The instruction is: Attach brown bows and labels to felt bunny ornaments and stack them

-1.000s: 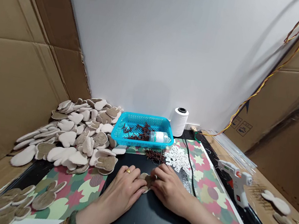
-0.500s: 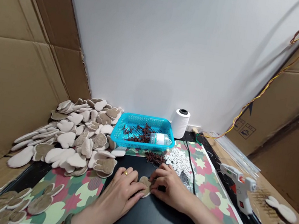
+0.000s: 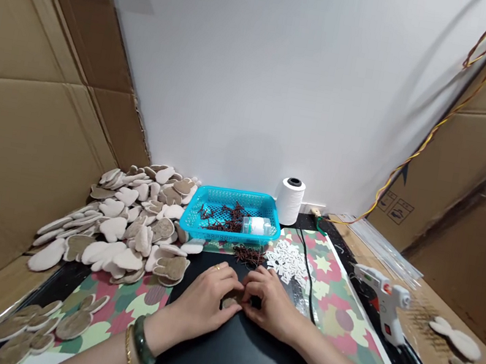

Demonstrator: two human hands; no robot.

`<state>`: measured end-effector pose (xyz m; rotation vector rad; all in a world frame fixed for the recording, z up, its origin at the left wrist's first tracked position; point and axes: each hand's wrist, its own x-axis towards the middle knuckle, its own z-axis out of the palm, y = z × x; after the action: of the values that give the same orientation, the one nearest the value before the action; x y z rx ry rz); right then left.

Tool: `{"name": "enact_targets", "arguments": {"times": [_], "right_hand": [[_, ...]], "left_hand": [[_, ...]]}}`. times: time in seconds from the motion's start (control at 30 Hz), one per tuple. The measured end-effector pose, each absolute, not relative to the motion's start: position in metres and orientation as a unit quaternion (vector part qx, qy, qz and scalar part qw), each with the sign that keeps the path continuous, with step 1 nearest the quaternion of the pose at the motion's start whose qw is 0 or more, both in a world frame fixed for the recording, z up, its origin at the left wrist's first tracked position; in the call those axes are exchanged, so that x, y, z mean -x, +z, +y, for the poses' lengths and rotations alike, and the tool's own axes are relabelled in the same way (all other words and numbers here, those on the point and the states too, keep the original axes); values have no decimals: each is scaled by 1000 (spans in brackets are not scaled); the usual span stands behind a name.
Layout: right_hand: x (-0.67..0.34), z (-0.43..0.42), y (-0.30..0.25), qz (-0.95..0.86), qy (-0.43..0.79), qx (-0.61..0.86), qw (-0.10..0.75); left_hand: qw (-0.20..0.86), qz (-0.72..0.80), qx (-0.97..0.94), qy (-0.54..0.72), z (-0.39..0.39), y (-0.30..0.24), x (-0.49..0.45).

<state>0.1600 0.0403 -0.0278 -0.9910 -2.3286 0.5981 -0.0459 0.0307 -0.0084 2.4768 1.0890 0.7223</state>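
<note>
My left hand (image 3: 208,295) and my right hand (image 3: 271,306) meet over the black mat (image 3: 241,362). Both have their fingers curled in on a small brown plush piece (image 3: 230,301), which is mostly covered by the fingers. Its shape cannot be made out now. Just beyond my fingertips lie a bunch of dark brown twisted bits (image 3: 249,256) and a heap of small white pieces (image 3: 289,262). A large pile of bunny-shaped plush pieces (image 3: 123,230), white on one side and brown on the other, is to the left of my left hand.
A blue basket (image 3: 184,222) with brown bits and a clear jar (image 3: 257,226) stands at the back, beside a white thread cone (image 3: 290,202). A glue gun (image 3: 385,302) is on the right. More brown bunny pieces (image 3: 74,324) lie front left. Cardboard walls flank both sides.
My hands have drawn closer together and their fingers cover more of the plush piece. The whole view has shifted slightly, and more of my left wrist with its bracelets shows.
</note>
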Motion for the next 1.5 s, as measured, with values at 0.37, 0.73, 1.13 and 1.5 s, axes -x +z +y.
{"name": "enact_targets", "arguments": {"times": [0.37,0.73,1.13,1.5], "right_hand": [[-158,38,-31,-851,227,371,295],[-154,35,-37,-833,225,388,323],[-148,31,-48,-831,181,410,328],[-159,37,-24,-768,181,445,424]], "left_hand": [[281,478,-792,257,33,-26,48],[230,512,-780,278,22,-24,36],[190,501,-796,282,18,-25,32],[204,499,-792,288,27,-30,31]]}}
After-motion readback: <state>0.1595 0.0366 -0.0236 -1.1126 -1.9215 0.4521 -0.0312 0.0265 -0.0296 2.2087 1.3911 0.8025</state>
